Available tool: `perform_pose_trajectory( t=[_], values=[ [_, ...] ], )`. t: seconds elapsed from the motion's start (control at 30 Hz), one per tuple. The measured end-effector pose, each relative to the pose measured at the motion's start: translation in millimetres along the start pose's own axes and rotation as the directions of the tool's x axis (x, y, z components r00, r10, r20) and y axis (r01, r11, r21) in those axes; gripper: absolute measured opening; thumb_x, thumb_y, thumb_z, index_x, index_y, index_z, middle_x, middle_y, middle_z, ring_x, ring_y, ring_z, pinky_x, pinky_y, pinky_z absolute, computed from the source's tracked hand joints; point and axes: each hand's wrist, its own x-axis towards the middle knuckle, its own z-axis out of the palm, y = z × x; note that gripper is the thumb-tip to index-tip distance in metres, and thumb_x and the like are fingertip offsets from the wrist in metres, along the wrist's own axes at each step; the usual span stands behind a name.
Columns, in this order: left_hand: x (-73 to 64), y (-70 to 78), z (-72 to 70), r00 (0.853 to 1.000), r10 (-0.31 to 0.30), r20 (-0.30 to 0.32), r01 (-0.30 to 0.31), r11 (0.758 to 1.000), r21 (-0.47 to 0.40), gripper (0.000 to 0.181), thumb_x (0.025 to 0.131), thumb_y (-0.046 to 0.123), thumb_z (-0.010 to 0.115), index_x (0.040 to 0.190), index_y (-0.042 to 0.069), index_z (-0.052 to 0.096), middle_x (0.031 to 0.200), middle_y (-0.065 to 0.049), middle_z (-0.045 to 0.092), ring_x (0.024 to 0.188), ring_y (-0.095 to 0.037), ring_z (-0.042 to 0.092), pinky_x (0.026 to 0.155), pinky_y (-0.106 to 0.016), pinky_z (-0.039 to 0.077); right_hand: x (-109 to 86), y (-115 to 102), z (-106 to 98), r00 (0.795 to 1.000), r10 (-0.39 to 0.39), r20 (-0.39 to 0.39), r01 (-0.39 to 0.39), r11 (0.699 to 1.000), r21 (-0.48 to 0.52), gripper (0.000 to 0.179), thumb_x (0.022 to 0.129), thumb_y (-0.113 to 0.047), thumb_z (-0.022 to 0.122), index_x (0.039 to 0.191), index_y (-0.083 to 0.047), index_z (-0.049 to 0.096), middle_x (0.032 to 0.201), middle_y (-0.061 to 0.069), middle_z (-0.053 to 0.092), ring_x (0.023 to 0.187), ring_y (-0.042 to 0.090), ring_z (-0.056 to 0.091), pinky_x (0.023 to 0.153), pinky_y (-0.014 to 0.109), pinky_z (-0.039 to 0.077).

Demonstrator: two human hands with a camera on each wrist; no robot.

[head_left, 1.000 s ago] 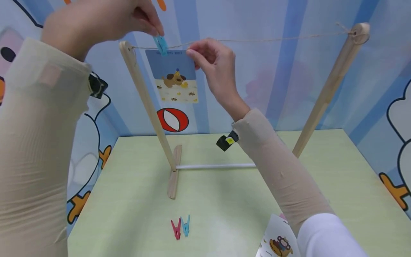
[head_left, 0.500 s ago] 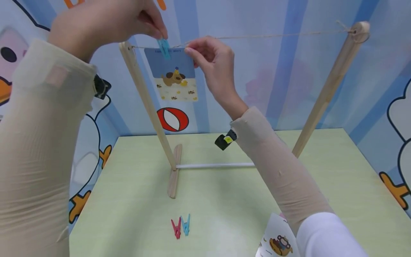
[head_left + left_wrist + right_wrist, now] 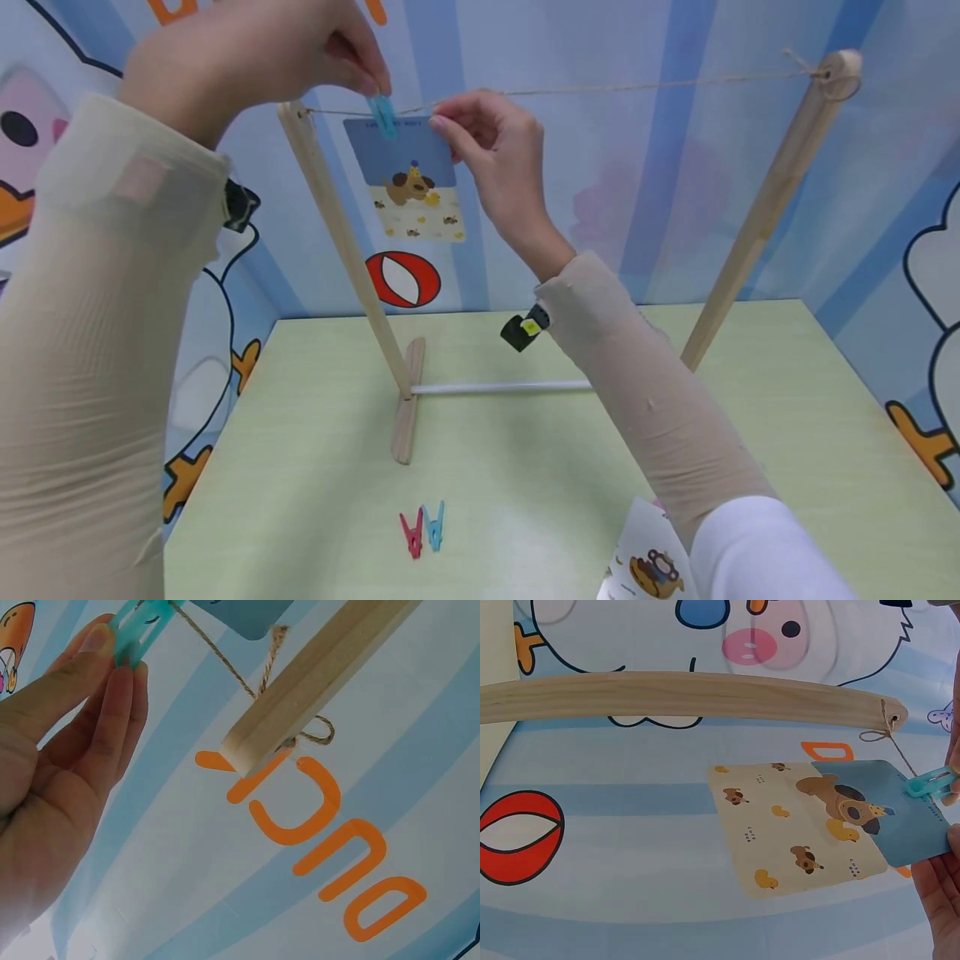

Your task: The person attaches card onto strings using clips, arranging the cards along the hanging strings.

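Observation:
A light-blue clothespin (image 3: pixel 383 117) sits at the top edge of a card (image 3: pixel 416 179) with a cartoon dog and ducks, right at the twine line (image 3: pixel 637 87). My left hand (image 3: pixel 288 54) pinches the clothespin's upper ends between thumb and fingers, as the left wrist view also shows. With thumb and fingertips, my right hand (image 3: pixel 502 158) holds the card's upper right corner against the twine. In the right wrist view the clothespin (image 3: pixel 928 784) overlaps the card's blue top part. Whether its jaws have closed over both twine and card, I cannot tell.
Two wooden posts (image 3: pixel 772 208) carry the twine, and a white rod (image 3: pixel 502 387) joins them low down. A pink clothespin (image 3: pixel 412 533) and a blue clothespin (image 3: pixel 434 527) lie on the table (image 3: pixel 315 500). Another printed card (image 3: pixel 648 554) lies partly under my right sleeve.
My left hand has shifted slightly right and down with the clothespin, which now overlaps the card's top further. The card's lower part has swung a little right; my right hand keeps its hold.

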Motion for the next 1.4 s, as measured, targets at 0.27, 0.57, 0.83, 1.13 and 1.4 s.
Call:
perform_pose_trajectory(
  t=[0.27,0.57,0.83,1.13,1.4],
  values=[
    [0.5,-2.4,1.8,1.000,0.009,0.005,-0.009,1.000,-0.005,0.022,0.091,0.013,0.052,0.106,0.008,0.067,0.107,-0.014,0.060,0.090,-0.029,0.052,0.089,-0.041,0.047,-0.7,2.2,1.9,1.000,-0.003,-0.008,0.003,1.000,-0.004,0.015,0.085,-0.006,0.063,0.093,0.007,0.063,0.082,0.014,0.064,0.067,0.021,0.056,0.065,0.028,0.049],
    [0.0,-3.0,0.4,1.000,0.019,-0.007,-0.019,1.000,-0.012,0.023,0.090,0.012,0.052,0.106,0.008,0.068,0.108,-0.014,0.060,0.091,-0.028,0.052,0.090,-0.040,0.046,-0.9,0.3,2.9,0.999,-0.041,-0.014,0.041,0.999,0.012,0.014,0.086,-0.004,0.062,0.093,0.008,0.062,0.084,0.015,0.063,0.066,0.023,0.055,0.066,0.029,0.049],
    [1.7,-4.5,0.8,1.000,0.024,0.002,-0.024,0.999,-0.023,0.023,0.090,0.012,0.053,0.108,0.008,0.067,0.109,-0.013,0.061,0.092,-0.028,0.055,0.091,-0.039,0.046,-0.5,1.1,3.5,0.999,-0.049,-0.017,0.049,0.999,0.008,0.015,0.086,-0.005,0.062,0.093,0.008,0.062,0.083,0.014,0.063,0.068,0.023,0.056,0.066,0.027,0.049],
    [0.7,-7.1,5.9,0.999,0.028,0.014,-0.027,0.997,-0.071,0.023,0.090,0.013,0.053,0.109,0.009,0.066,0.112,-0.011,0.060,0.096,-0.025,0.056,0.092,-0.037,0.045,-2.9,4.9,3.8,1.000,-0.007,-0.005,0.007,0.999,-0.033,0.015,0.086,-0.007,0.063,0.095,0.005,0.062,0.085,0.011,0.063,0.070,0.020,0.057,0.067,0.025,0.050],
    [1.7,-7.9,5.9,0.999,0.045,0.012,-0.044,0.996,-0.083,0.025,0.090,0.011,0.053,0.111,0.006,0.065,0.116,-0.014,0.059,0.098,-0.028,0.055,0.093,-0.039,0.044,-6.0,8.3,2.9,0.999,-0.049,0.003,0.049,0.996,-0.080,0.018,0.085,-0.007,0.064,0.098,0.006,0.061,0.087,0.012,0.064,0.072,0.020,0.059,0.070,0.026,0.052]
  ],
)
